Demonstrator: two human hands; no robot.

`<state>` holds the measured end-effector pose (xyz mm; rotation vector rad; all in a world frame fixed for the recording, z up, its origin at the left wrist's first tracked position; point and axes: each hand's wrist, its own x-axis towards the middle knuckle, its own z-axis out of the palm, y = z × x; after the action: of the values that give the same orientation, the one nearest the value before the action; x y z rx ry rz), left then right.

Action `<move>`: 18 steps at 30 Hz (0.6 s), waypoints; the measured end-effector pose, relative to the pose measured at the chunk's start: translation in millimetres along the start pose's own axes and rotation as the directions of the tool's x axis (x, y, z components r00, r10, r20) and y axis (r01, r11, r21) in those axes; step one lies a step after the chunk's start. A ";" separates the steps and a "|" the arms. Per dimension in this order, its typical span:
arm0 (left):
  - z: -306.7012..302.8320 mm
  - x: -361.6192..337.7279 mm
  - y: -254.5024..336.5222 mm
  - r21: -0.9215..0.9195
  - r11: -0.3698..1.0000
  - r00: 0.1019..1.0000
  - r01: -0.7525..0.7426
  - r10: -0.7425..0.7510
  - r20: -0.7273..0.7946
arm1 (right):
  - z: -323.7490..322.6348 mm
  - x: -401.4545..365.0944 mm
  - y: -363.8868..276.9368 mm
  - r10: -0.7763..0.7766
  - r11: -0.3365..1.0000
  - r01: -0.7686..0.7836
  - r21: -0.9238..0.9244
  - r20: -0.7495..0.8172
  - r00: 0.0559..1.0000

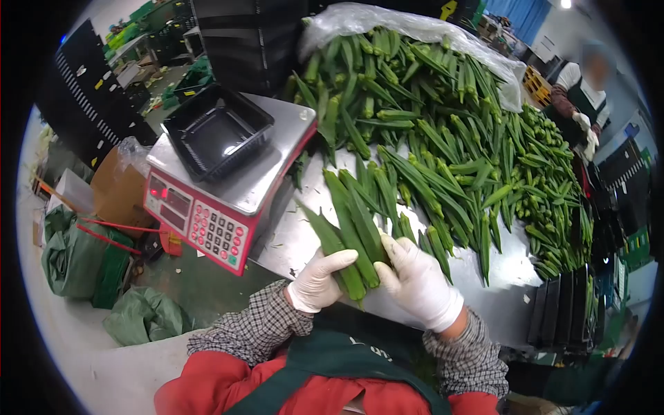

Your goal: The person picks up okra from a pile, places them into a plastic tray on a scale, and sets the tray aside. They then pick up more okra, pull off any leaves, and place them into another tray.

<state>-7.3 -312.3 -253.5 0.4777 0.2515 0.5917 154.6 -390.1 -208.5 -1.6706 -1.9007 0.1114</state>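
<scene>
A busy packing rm., floor strewn w/ scraps, w/ dark stacked crates (238,48) behind a metal desk (510,270). An okra heap (443,138) covers much of the desk, w/ a clear plastic sheet (373,17) along its far edge, prob. there to line the heap or hold it back. Front & center, the worker, in green apron (360,356) & checked sleeves (252,321), has a few okra pods (340,238) in both gloved hands, just above the desk's near side.

L hand (319,280): grip closed on the bunch's left side, thumb on top, other fingers mostly hidden. R hand (423,283): grip clamped on the right side, thumb & fingertips on the outer pod. Pods lie roughly side by side, prob. pinched from both flanks so none slips out.

At left, a red-and-silver scale (285,131) w/ lit red digits carries a black tray (218,131) on its plate, apparently so the plate bears the tray's full wt.; the keypad (216,230) faces the worker, prob. for easy reading. More black trays (564,311) stand on edge at lower right, prob. for reach. Upper right, a second person (575,90) in pale gloves stands by the heap's far end.
</scene>
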 end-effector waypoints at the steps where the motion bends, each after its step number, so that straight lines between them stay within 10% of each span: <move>1: 2.1 0.9 1.0 0.002 1.000 1.000 -0.016 0.016 0.003 | -3.4 4.1 -13.7 0.026 0.989 -0.018 -0.149 0.050 0.998; 12: 66.0 -19.7 127.3 0.304 0.775 0.813 -0.554 0.583 -0.003 | -30.6 70.0 -59.2 -0.224 0.920 0.272 0.283 -0.191 0.956; 18: 23.3 -4.3 244.3 0.467 0.816 0.829 -0.340 0.495 -0.262 | -21.7 39.0 -10.2 -0.054 0.949 0.088 0.302 -0.117 0.992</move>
<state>-118.1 -145.9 -111.3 0.8356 0.6521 1.0890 154.9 -363.0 -171.7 -1.3709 -1.7587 0.2689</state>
